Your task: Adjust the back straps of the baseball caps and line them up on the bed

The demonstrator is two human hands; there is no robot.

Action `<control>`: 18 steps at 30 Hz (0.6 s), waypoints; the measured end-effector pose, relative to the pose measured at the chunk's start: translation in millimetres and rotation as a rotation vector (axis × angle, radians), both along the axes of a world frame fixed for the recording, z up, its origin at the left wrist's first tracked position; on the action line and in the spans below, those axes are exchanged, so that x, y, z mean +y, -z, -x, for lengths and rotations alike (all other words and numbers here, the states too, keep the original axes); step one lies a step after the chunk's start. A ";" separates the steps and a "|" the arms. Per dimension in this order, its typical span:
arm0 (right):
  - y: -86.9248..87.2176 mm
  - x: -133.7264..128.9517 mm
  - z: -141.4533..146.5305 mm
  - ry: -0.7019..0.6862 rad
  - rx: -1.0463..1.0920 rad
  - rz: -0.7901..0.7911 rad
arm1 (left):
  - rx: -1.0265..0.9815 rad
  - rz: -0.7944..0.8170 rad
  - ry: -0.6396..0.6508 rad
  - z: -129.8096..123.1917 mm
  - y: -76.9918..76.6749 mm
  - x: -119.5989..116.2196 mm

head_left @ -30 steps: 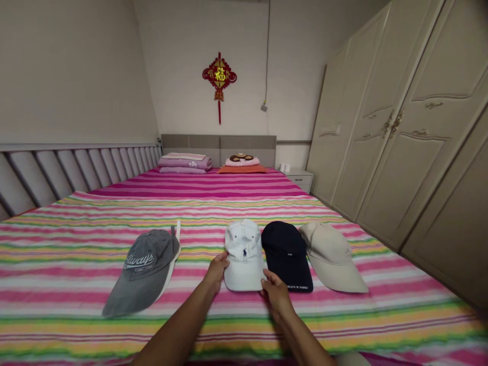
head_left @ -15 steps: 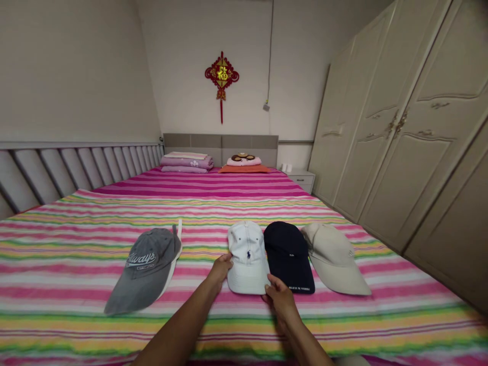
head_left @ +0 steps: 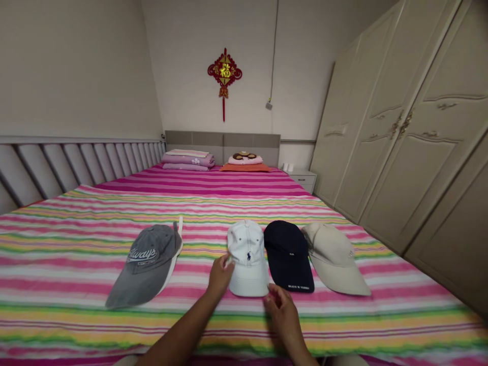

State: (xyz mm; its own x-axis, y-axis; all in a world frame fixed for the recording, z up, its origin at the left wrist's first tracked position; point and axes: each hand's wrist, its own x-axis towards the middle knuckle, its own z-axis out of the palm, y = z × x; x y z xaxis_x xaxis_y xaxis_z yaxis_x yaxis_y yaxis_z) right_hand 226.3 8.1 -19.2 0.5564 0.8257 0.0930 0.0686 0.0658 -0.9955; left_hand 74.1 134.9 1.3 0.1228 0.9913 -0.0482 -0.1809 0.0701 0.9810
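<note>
A white baseball cap (head_left: 247, 277) with a small dark rider emblem lies on the striped bed, its brim toward me. At its left edge is my left hand (head_left: 220, 277), fingers loosely apart and near or touching the side of the cap. My right hand (head_left: 282, 309) is by the brim's right front corner, thumb and fingers parted, holding nothing. Directly right of the white cap lies a navy cap (head_left: 287, 251) with white lettering on its brim. Beside that is a beige cap (head_left: 337, 259). Farther left, a grey cap (head_left: 147, 267) with white script lies on another white item, mostly hidden beneath it.
The striped bedspread (head_left: 114, 208) spreads under the caps. Folded purple bedding (head_left: 188, 161) and a pink pillow (head_left: 245, 159) are by the headboard (head_left: 251, 141). A slatted rail (head_left: 84, 160) runs along the left, a wardrobe (head_left: 381, 127) along the right.
My hands have loosened from the white cap, and my right hand has drawn slightly down from its brim. The cap has stayed nearly in place. The view has shifted slightly.
</note>
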 end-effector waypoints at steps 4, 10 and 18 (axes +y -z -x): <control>-5.9 -11.4 5.3 -0.047 -0.389 0.008 | 0.193 -0.274 0.038 4.8 7.4 -26.7; 1.4 -10.9 13.4 -0.134 -1.034 0.165 | 0.370 -0.404 0.106 4.3 20.0 -33.5; -4.6 -6.1 7.0 -0.082 -1.038 0.137 | 0.879 -0.541 0.240 12.1 17.7 -38.3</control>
